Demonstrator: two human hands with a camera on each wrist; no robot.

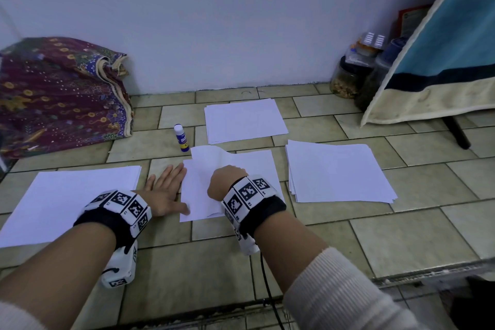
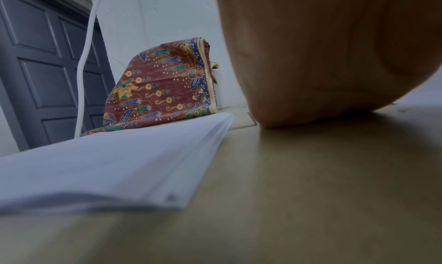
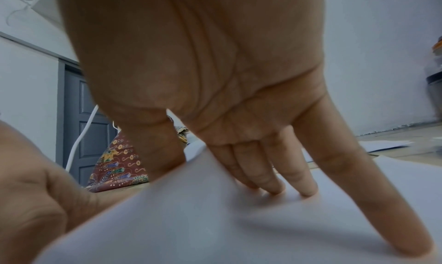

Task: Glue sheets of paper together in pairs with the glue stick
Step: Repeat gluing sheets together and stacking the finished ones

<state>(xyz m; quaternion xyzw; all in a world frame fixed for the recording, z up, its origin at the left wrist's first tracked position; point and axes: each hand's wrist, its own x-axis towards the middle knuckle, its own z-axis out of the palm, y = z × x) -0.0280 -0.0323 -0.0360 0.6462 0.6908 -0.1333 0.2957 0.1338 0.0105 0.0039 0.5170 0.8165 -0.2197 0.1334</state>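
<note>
A pair of white sheets (image 1: 257, 166) lies on the tiled floor in the middle. The top sheet (image 3: 191, 211) bulges up along its left side. My right hand (image 1: 226, 178) rests on it, with straight fingers (image 3: 272, 185) pressing the paper down and the thumb behind the raised fold. My left hand (image 1: 166, 190) lies flat on the floor at the sheets' left edge, thumb on the lower left corner. The capped glue stick (image 1: 181, 138) stands upright just beyond, untouched. Paper stacks lie at the left (image 1: 72, 201), far centre (image 1: 243, 119) and right (image 1: 337, 171).
A folded patterned cloth (image 1: 59, 94) lies against the wall at the far left. Jars (image 1: 351, 75) stand in the far right corner beside a hanging blue and cream cloth (image 1: 442, 61) and a black stand leg (image 1: 455, 131). A black cable (image 1: 267, 289) trails from my right wrist.
</note>
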